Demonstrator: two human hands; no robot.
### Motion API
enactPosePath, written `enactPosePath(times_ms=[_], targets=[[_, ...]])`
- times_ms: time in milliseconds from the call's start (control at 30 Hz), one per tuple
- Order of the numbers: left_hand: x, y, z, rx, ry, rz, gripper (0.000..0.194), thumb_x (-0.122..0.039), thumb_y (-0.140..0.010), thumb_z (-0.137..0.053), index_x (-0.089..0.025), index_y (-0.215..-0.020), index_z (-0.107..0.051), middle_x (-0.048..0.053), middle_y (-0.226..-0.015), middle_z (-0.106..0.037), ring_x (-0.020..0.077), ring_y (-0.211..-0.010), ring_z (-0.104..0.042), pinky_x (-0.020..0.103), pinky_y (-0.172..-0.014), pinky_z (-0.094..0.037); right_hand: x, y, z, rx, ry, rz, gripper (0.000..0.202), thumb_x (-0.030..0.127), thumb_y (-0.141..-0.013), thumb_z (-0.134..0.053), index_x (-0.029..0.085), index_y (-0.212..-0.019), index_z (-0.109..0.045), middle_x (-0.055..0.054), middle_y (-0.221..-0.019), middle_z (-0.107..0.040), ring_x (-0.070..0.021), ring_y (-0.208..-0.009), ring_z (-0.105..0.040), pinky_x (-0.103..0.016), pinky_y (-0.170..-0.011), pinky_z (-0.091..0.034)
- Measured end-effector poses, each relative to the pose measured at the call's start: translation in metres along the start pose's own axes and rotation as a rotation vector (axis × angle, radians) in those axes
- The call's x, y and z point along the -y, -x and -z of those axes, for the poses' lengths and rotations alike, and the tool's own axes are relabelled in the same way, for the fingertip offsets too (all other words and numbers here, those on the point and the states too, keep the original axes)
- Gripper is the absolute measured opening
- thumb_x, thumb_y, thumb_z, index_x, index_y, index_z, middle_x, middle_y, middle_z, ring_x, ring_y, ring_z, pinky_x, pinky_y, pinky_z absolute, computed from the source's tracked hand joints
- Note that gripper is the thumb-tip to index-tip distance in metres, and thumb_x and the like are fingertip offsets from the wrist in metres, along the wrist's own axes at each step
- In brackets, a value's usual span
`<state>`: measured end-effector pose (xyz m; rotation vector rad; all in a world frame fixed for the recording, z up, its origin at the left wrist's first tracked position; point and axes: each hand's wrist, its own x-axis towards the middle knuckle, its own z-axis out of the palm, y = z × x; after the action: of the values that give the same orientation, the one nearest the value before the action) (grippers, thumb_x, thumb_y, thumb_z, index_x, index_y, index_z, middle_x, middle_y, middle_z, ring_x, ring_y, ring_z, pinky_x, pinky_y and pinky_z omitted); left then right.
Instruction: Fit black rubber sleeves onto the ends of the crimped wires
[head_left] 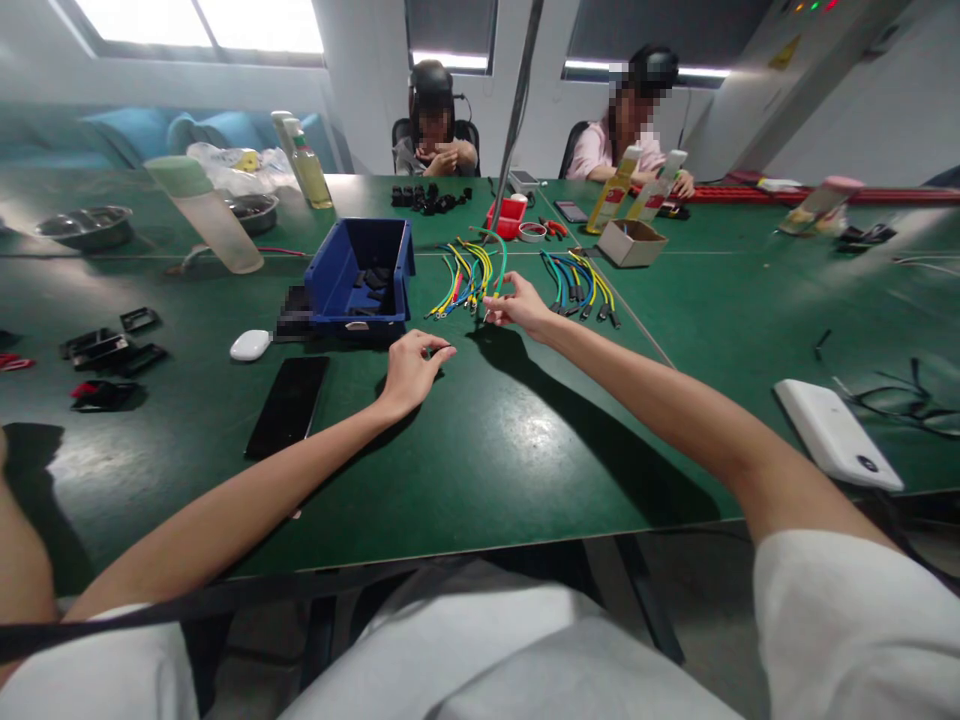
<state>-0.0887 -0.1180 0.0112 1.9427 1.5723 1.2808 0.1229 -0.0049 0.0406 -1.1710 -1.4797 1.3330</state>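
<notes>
My right hand [524, 306] pinches a short green wire [501, 258] near its lower end; the wire curves up and leftward above the hand. A bare-looking metal tip shows below the fingers. Just left of it lies a loose bunch of yellow, green, blue and red wires [459, 280]. My left hand [412, 372] is closed, thumb against fingers, over the table in front of a blue bin [360, 285]. Something small and dark seems to be between its fingertips, too small to name. Black pieces [371, 290] lie inside the bin.
Right of my right hand lie wires with black ends [577, 285]. A black phone [289, 408], a white case [250, 346] and black parts [112, 350] are on the left. A white power bank [836, 432] lies right. Bottles and a cardboard box [631, 243] stand farther back; two people sit opposite.
</notes>
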Motion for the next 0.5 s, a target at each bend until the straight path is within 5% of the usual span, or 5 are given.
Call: enactPosePath(times_ms=[500], targets=[[-0.008,0.008,-0.005,0.136,-0.014,-0.075,0.018,-0.033,-0.086,-0.066,-0.02,-0.092,-0.075,0.005,-0.089,-0.074,0.0178,-0.073,-0.064,0.032,-0.073,-0.051,-0.009,0.038,0.005,-0.205,-0.022,0.061,0.047,0.031,-0.07,-0.076,0.025,-0.099,-0.041,0.007,-0.065,-0.06,-0.0128,-0.059,-0.064,-0.021,-0.052,-0.047]])
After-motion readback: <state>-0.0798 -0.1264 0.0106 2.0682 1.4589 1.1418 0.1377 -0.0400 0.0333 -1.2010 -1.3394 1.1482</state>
